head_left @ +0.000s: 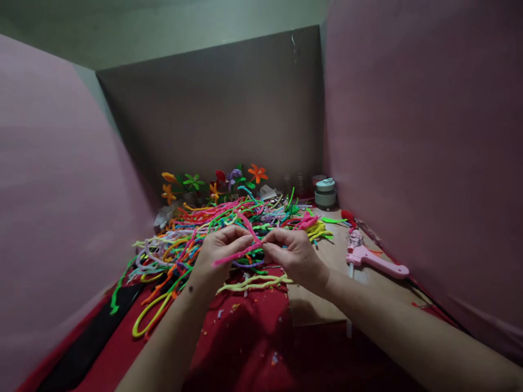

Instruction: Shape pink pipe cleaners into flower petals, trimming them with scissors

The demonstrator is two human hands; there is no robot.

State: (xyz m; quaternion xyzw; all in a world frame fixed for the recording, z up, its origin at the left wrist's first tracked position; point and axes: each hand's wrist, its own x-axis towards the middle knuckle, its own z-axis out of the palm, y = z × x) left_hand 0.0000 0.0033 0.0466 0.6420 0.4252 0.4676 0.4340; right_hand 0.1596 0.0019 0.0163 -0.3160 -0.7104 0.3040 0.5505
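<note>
The pink pipe cleaner [239,253] between my fingers looks fuzzy and matt; the red cloth [253,332] near me, soft; the glue gun [376,261] right, smooth pink plastic.

Both forearms are bare, with no sleeves in view. The left hand [220,251] and right hand [295,255] wear no gloves. A small dark mark sits on the left wrist.

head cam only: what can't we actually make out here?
- Fingertips of the left hand and right hand: they curl round the fuzzy pink pipe cleaner, so the grip itself is hidden.
- Round grey-and-teal container at the back: too small and dim to identify.
- Pink plastic glue gun: nozzle end lost in clutter.
- Both elbows: cut off by the bottom edge.
</note>
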